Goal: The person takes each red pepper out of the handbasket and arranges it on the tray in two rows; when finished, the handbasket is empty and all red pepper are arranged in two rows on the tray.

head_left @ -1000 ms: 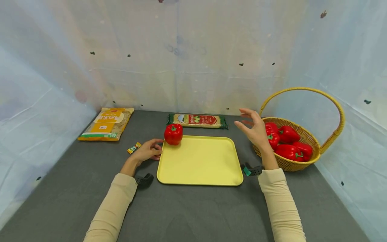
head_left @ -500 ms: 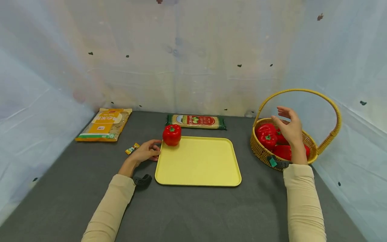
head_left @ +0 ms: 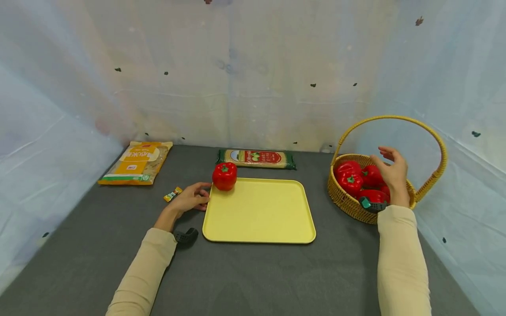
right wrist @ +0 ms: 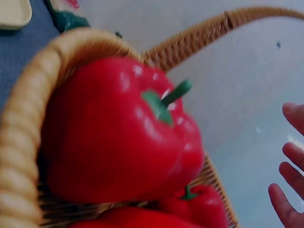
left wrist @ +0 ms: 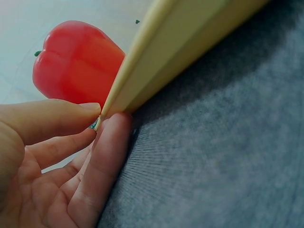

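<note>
"Behind the yellow tray (head_left: 261, 210) lies a green-ended packet (head_left: 257, 159). Can you read it?"

"Its red label seems to say 'Olivoilà', with smaller characters that I can't make out."

"And the orange bag (head_left: 134, 164) at the back left?"

"Chinese characters, large but blurred, above a green band. Lettering on the small yellow wrapper (head_left: 172, 194) is too tiny to read. It lies near the left hand (head_left: 186, 199)."

"What is that hand doing?"

"Pinching the tray's left rim between thumb and fingers. One red pepper (head_left: 224, 177) sits stem up at the tray's back left corner."

"The other peppers (head_left: 350, 182)?"

"Heaped in the wicker basket (head_left: 349, 208), at least four, all red, some showing green stems. A tall handle arches over them."

"And the right hand (head_left: 395, 173)?"

"Raised over the basket, thumb and fingers apart, loosely bent, grasping nothing."
</note>
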Demonstrator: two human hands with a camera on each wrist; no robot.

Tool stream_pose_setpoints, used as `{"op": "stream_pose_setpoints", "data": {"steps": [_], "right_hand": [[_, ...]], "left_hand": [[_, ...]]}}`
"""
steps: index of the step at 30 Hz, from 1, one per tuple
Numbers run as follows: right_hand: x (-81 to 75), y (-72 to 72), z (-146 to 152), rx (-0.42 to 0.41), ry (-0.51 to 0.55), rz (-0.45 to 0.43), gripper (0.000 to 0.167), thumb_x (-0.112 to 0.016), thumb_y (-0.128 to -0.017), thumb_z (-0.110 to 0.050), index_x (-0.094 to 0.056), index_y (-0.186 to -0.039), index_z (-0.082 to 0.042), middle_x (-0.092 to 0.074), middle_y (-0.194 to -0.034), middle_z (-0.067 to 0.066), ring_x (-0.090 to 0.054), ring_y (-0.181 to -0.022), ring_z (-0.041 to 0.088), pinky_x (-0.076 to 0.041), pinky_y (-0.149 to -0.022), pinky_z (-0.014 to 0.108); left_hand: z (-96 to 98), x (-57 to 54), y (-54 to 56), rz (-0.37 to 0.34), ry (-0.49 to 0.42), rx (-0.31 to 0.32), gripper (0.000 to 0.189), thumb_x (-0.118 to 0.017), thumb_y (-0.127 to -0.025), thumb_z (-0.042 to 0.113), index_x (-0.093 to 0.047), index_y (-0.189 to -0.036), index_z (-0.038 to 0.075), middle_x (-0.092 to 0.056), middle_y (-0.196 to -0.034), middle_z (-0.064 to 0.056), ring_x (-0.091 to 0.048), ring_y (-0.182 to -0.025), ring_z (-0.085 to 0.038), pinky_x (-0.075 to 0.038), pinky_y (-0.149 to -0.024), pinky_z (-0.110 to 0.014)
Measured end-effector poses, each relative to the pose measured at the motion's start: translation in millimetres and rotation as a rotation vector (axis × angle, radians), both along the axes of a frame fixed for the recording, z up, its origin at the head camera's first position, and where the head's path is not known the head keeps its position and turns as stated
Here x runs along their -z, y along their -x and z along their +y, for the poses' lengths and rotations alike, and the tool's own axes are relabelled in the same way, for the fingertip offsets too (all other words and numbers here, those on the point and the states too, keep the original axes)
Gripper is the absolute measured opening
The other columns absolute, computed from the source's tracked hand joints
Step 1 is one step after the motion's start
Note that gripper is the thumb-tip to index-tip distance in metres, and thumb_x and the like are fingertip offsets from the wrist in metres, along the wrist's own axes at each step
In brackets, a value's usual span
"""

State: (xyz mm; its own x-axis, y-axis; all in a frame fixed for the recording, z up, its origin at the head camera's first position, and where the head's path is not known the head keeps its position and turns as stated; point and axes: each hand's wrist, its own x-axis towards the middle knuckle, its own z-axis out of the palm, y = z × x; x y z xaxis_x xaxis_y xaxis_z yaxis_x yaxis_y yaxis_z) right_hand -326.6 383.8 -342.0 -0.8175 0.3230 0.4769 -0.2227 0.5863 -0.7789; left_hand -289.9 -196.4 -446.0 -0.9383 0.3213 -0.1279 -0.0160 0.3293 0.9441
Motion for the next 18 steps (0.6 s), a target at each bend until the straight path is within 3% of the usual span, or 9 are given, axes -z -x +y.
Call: {"op": "stream_pose_setpoints", "data": {"steps": [5,10,18], "right_hand": [[10.3,3.0,9,0.049,-0.008,-0.068,0.047,-0.067,-0.086,-0.026,-0.056,-0.127,-0.005,-0.054,-0.122,0.008,-0.044,-0.117,0.024,-0.04,-0.094,0.031],[15.6,3.1,15,0.085,0.019,-0.114,0.049,-0.066,-0.086,-0.026,-0.055,-0.129,-0.006,-0.051,-0.127,0.012,-0.041,-0.121,0.028,-0.033,-0.102,0.038],[23.1,2.5,22,0.076,-0.002,-0.13,0.051,-0.065,-0.087,-0.022,-0.051,-0.133,-0.005,-0.044,-0.136,0.022,-0.038,-0.125,0.034,-0.029,-0.106,0.045]], "left_hand": [[-0.2,0.2,0.1,0.003,0.002,-0.002,0.053,-0.055,-0.093,0.008,-0.033,-0.141,0.003,-0.053,-0.101,-0.016,-0.063,-0.08,-0.023,-0.056,-0.07,-0.035],[0.1,0.4,0.7,0.001,-0.004,0.002,0.053,-0.056,-0.093,0.009,-0.033,-0.141,0.003,-0.053,-0.102,-0.016,-0.063,-0.08,-0.022,-0.056,-0.071,-0.035],[0.6,-1.0,-0.4,0.005,-0.006,0.005,0.053,-0.055,-0.094,0.008,-0.032,-0.141,0.003,-0.053,-0.102,-0.017,-0.063,-0.08,-0.022,-0.056,-0.071,-0.035]]}}
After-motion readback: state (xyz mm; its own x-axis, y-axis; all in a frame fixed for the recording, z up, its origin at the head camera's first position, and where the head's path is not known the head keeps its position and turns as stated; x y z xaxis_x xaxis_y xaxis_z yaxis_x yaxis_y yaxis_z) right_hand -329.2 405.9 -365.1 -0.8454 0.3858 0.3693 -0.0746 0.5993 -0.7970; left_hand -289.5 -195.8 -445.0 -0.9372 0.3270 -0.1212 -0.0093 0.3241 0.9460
